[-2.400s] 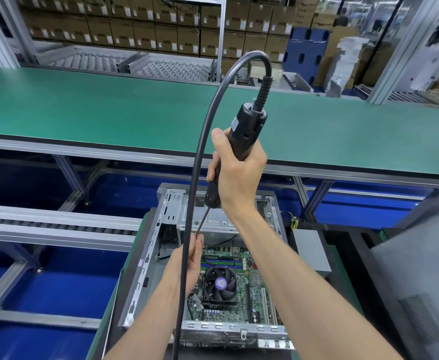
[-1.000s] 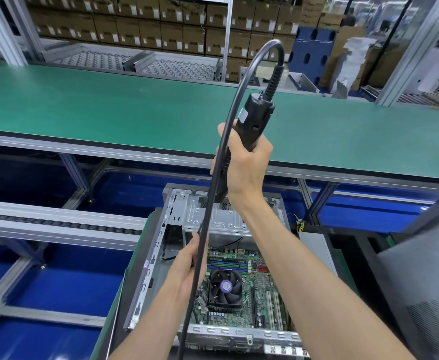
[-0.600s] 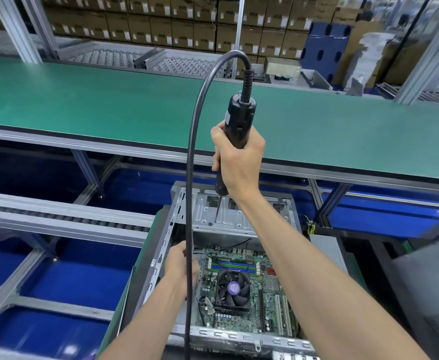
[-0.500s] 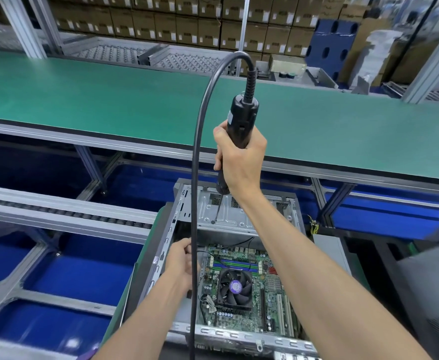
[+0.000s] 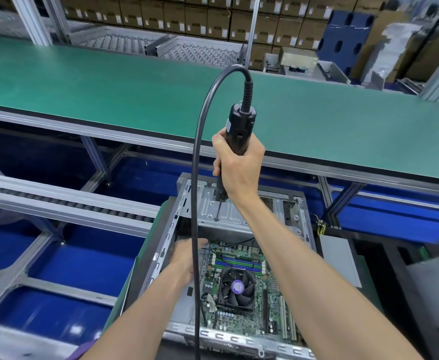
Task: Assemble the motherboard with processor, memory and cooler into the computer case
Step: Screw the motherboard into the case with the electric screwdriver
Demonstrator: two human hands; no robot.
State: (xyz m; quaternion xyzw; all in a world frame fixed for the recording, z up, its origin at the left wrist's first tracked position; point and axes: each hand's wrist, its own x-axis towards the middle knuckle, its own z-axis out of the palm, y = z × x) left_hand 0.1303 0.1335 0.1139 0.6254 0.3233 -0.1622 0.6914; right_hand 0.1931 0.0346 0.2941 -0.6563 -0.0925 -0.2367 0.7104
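An open metal computer case lies below me. Inside it sits the green motherboard with a black fan cooler and memory slots. My right hand grips a black electric screwdriver upright above the case's far metal bracket, and its bit points down over that bracket. My left hand reaches down inside the case at the motherboard's far left corner. Its fingers are blurred and partly hidden behind the screwdriver's black cable.
A long green conveyor belt runs across beyond the case. A roller rail and blue floor lie to the left. A grey side panel rests right of the case. Stacked cardboard boxes fill the background.
My left hand has dropped from the screwdriver's bit down into the case beside the motherboard. My right hand has held the screwdriver raised, and its bit has shifted over the far bracket.
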